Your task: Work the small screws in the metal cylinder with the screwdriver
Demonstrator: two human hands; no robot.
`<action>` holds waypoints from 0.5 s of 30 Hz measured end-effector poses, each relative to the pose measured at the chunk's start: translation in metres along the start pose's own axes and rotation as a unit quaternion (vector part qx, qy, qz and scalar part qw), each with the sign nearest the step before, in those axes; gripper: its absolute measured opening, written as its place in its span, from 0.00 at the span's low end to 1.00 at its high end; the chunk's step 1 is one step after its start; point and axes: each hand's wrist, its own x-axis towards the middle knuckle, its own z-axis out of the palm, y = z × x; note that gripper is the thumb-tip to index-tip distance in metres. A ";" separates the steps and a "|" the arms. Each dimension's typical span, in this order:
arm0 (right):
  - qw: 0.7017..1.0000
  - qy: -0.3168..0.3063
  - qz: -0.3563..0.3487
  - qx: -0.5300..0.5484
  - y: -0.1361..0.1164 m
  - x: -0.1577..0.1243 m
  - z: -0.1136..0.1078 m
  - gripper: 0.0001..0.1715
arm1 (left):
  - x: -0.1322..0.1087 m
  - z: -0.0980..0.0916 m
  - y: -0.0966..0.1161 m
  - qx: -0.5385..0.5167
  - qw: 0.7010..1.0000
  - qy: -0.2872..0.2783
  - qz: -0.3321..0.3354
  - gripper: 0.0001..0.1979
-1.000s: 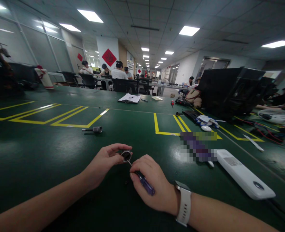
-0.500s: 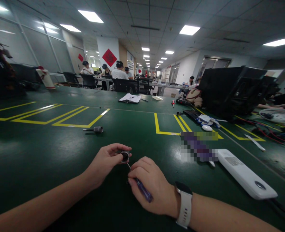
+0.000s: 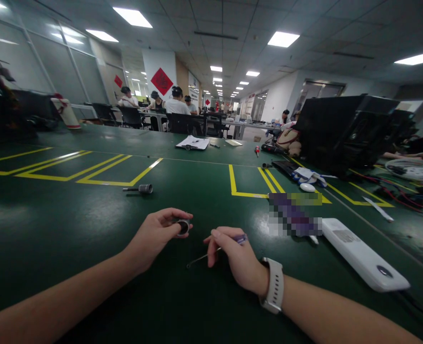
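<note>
My left hand (image 3: 157,235) pinches a small round metal part (image 3: 183,226) just above the green table (image 3: 89,224). To its right, my right hand (image 3: 233,253) is closed on a thin screwdriver (image 3: 218,248) with a purple handle. The screwdriver lies nearly flat, its tip pointing left and down towards the table, apart from the metal part. A white watch (image 3: 274,285) sits on my right wrist.
A metal socket on a short shaft (image 3: 140,189) lies further back on the left. A white power strip (image 3: 364,260) lies at the right, a clipboard with papers (image 3: 193,142) at the back. Yellow lines mark the table. Black cases (image 3: 340,129) and cables stand far right. Several people sit behind.
My right hand pulled the screwdriver's tip away from the metal part and turned the tool nearly flat, handle to the right. My left hand stayed in place with the part.
</note>
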 end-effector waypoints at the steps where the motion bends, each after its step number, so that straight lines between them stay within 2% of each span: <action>1: 0.999 -0.003 0.024 0.033 0.003 0.002 -0.001 0.25 | 0.000 0.000 0.000 0.001 1.000 0.000 0.001 0.09; 6: 0.995 -0.003 0.057 0.084 0.008 0.006 -0.001 0.23 | 0.002 -0.003 -0.002 -0.024 1.000 0.002 0.000 0.13; 12: 0.996 -0.040 0.071 0.035 -0.003 0.004 0.001 0.23 | 0.001 -0.003 0.000 -0.017 1.000 -0.013 -0.007 0.12; 15: 0.997 -0.041 0.057 -0.037 -0.009 0.002 0.004 0.22 | 0.000 -0.003 0.001 -0.022 1.000 -0.009 -0.011 0.11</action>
